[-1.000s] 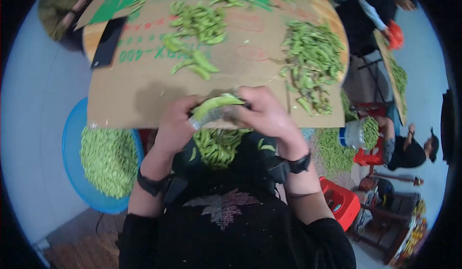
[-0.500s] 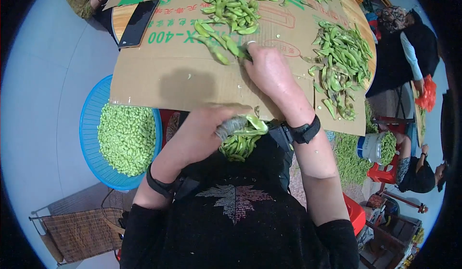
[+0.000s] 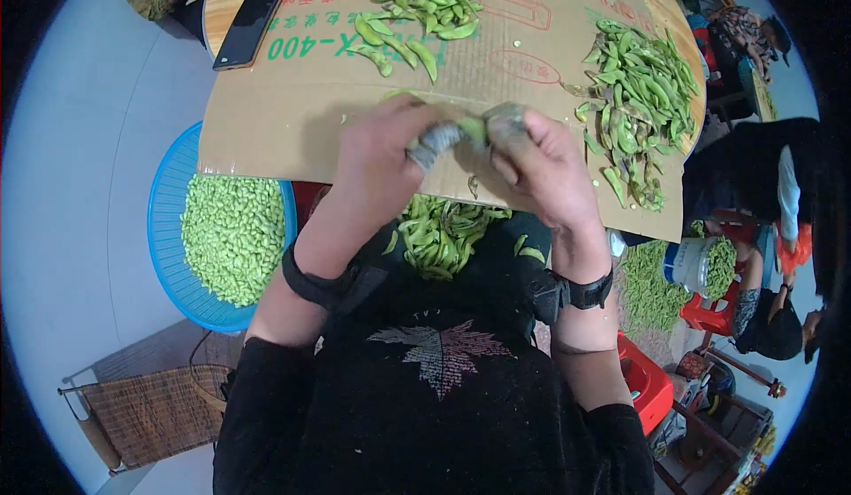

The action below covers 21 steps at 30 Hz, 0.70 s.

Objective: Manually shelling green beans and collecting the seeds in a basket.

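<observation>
Right now the pod sits between my two hands, held over the near part of the cardboard sheet, just above my lap. Only a short green stretch of it shows between the fingertips, which are wrapped in grey tape or finger covers; it looks slim, bright green and slightly curved, and I cannot tell whether it is split open yet. My left hand pinches one end with the fingers curled in tight, and my right hand grips the other end the same way, so both are closed on that one pod.

As for progress, I judge the work well under way but far from over. The blue basket on the floor to my left already holds a thick layer of shelled beans, pale green and small. A heap of pods or empty shells lies in my lap under the sheet's edge; I cannot say which. Still waiting are a pile of whole pods at the far middle of the cardboard and a larger one along its right side, plus more greens in a bucket lower right. A dark phone lies at the sheet's far left corner. Another person in dark clothes sits off to the right.
</observation>
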Each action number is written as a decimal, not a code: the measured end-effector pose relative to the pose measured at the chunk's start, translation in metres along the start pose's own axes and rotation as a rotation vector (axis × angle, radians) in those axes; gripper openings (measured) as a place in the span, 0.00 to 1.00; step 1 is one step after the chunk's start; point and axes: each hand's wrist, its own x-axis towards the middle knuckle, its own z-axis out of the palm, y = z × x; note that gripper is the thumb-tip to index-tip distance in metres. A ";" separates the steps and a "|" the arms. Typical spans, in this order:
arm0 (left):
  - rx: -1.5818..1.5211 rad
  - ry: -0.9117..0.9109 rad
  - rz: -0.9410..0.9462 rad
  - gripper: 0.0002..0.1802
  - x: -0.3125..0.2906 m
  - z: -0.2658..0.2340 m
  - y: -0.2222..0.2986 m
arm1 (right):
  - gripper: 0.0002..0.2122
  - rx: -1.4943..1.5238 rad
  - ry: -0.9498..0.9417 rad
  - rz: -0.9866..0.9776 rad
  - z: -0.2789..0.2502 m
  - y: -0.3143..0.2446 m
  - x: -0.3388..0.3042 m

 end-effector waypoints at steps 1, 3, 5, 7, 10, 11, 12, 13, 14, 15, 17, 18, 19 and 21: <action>-0.209 0.124 -0.067 0.12 -0.001 0.010 -0.006 | 0.08 0.122 0.046 0.004 0.001 0.001 0.000; -0.745 0.128 -0.345 0.11 -0.003 0.018 -0.012 | 0.09 0.014 0.064 -0.052 0.002 0.005 0.000; -1.399 0.164 -0.613 0.10 -0.003 0.024 -0.007 | 0.09 0.243 -0.057 0.029 0.008 0.010 -0.003; -1.416 0.201 -0.674 0.10 0.000 0.025 0.007 | 0.09 0.257 -0.121 0.009 0.012 0.014 -0.005; -1.461 0.196 -0.693 0.11 -0.005 0.026 0.001 | 0.09 0.347 -0.172 0.016 0.010 0.016 -0.007; -1.486 0.156 -0.652 0.11 -0.006 0.027 -0.002 | 0.09 0.399 -0.180 0.041 0.009 0.015 -0.008; -1.487 0.160 -0.654 0.11 -0.007 0.028 -0.001 | 0.09 0.449 -0.187 0.066 0.009 0.014 -0.009; -1.423 0.207 -0.624 0.11 -0.008 0.030 0.002 | 0.09 0.449 -0.188 0.069 0.009 0.015 -0.008; -1.359 0.253 -0.595 0.11 -0.009 0.032 0.004 | 0.08 0.436 -0.175 0.074 0.009 0.017 -0.008; -1.360 0.255 -0.597 0.11 -0.009 0.034 0.005 | 0.08 0.422 -0.162 0.078 0.009 0.019 -0.008; -1.339 0.337 -0.582 0.10 -0.011 0.036 0.006 | 0.08 0.477 -0.172 0.111 0.007 0.019 -0.009; -1.340 0.340 -0.585 0.10 -0.011 0.036 0.005 | 0.08 0.533 -0.180 0.142 0.006 0.019 -0.010; -1.265 0.316 -0.529 0.09 -0.011 0.037 0.004 | 0.08 0.531 -0.178 0.144 0.007 0.020 -0.009; -1.193 0.290 -0.475 0.09 -0.010 0.040 0.003 | 0.08 0.328 -0.097 0.024 0.010 0.025 -0.008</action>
